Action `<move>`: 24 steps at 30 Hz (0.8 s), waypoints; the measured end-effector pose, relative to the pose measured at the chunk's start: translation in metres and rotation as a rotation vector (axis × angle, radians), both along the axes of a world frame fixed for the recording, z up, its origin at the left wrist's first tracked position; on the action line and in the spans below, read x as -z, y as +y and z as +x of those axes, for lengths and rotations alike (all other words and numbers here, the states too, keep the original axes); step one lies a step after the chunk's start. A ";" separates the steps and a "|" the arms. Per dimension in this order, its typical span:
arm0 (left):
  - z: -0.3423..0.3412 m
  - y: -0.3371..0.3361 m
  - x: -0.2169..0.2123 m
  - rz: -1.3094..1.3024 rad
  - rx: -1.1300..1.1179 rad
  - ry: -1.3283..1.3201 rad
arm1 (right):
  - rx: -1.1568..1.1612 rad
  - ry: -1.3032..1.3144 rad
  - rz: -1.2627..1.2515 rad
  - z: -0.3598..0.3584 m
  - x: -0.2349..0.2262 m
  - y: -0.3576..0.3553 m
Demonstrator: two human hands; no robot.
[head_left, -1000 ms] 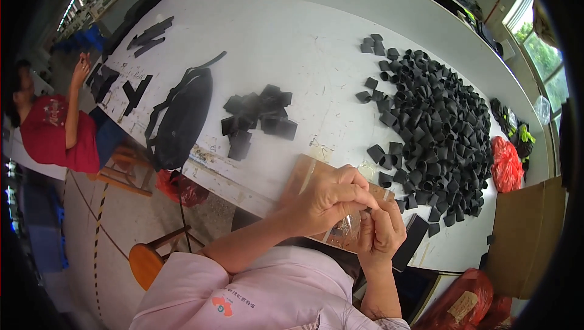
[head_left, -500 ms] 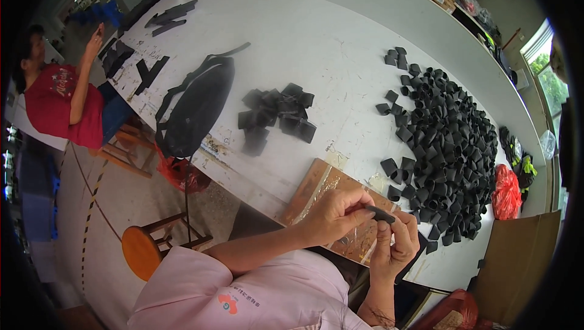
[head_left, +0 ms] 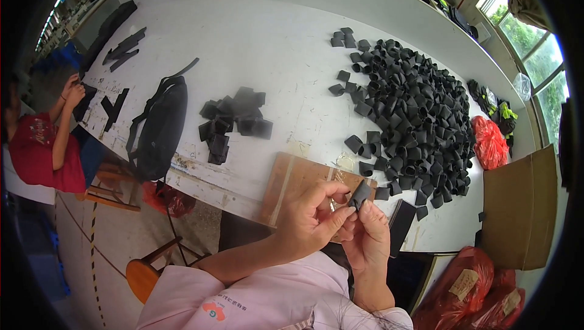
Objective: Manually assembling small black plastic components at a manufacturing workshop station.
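Observation:
My left hand (head_left: 313,223) and my right hand (head_left: 370,239) meet close to my chest, at the near edge of the white table (head_left: 267,44). Between their fingertips they pinch one small black folded piece (head_left: 360,195), held up above a brown wooden board (head_left: 298,181). A large heap of similar black pieces (head_left: 410,117) spreads over the table to the right. A smaller stack of flat black pieces (head_left: 234,120) lies to the left of the board.
A black bag (head_left: 159,126) hangs over the table's left edge. A person in a red shirt (head_left: 45,147) works at the far left. A cardboard box (head_left: 520,208), red plastic bags (head_left: 490,141) and an orange stool (head_left: 143,275) stand around the table.
My hands have lifted a little off the board and now hold the black piece upright between the fingertips. The view has shifted, showing more of the board.

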State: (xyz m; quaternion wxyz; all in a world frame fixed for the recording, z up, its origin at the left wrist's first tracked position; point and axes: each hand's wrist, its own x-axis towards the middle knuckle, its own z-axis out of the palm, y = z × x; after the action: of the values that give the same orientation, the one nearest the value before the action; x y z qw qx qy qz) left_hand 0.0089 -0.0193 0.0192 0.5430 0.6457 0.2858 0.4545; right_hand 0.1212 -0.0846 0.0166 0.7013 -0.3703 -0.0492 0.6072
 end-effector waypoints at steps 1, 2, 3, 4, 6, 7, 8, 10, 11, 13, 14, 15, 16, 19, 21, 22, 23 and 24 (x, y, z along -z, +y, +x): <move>0.000 -0.002 0.001 0.001 0.005 0.004 | 0.005 0.004 0.001 -0.001 0.001 -0.001; 0.000 -0.003 0.003 0.091 -0.050 0.040 | -0.007 0.037 0.011 -0.001 0.002 -0.001; 0.001 -0.004 0.004 0.181 -0.105 0.075 | -0.019 0.070 0.021 -0.001 0.003 -0.001; 0.003 -0.005 0.005 0.184 -0.099 0.077 | -0.014 0.072 0.024 -0.002 0.003 -0.002; 0.007 -0.007 0.006 0.282 -0.183 0.032 | -0.040 0.031 -0.016 -0.002 0.004 -0.003; 0.007 -0.007 0.007 0.285 -0.181 0.033 | -0.038 0.032 -0.013 0.000 0.008 -0.005; 0.006 -0.008 0.008 0.223 -0.182 0.022 | -0.054 -0.330 -0.045 0.003 0.013 -0.007; 0.003 -0.007 0.009 0.162 -0.180 0.013 | 0.098 -0.927 -0.034 0.003 0.015 -0.008; -0.002 -0.005 0.010 0.122 -0.112 0.100 | 0.101 -0.924 -0.036 0.001 0.011 -0.004; -0.007 -0.002 0.012 0.076 -0.034 0.185 | 0.448 -1.159 0.128 0.001 -0.001 0.007; -0.009 0.000 0.012 0.060 0.046 0.158 | 0.364 -1.133 0.172 0.001 -0.003 0.008; -0.010 0.000 0.012 0.043 0.126 0.132 | 0.367 -1.133 0.166 0.006 -0.002 0.004; -0.010 -0.001 0.011 0.072 0.111 0.098 | 0.155 -1.021 0.174 0.013 0.001 0.000; -0.006 -0.007 0.007 -0.421 0.163 -0.136 | -0.021 -0.730 0.220 0.017 0.014 -0.001; -0.005 -0.004 0.015 -0.400 0.063 -0.166 | 0.141 -0.452 0.103 0.015 0.017 0.000; -0.005 -0.002 0.017 -0.379 -0.034 -0.195 | 0.187 -0.641 0.095 0.015 0.018 0.002; -0.007 -0.004 0.018 -0.381 -0.040 -0.195 | 0.181 -0.639 0.094 0.014 0.018 0.002; -0.009 -0.005 0.019 -0.342 0.001 -0.157 | 0.193 -0.756 0.100 0.013 0.017 0.002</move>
State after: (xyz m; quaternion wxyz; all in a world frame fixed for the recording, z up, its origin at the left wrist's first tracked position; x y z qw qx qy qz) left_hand -0.0005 -0.0241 0.0003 0.6655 0.5067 0.3152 0.4482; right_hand 0.1343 -0.0824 -0.0008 0.7047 -0.5362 -0.2985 0.3561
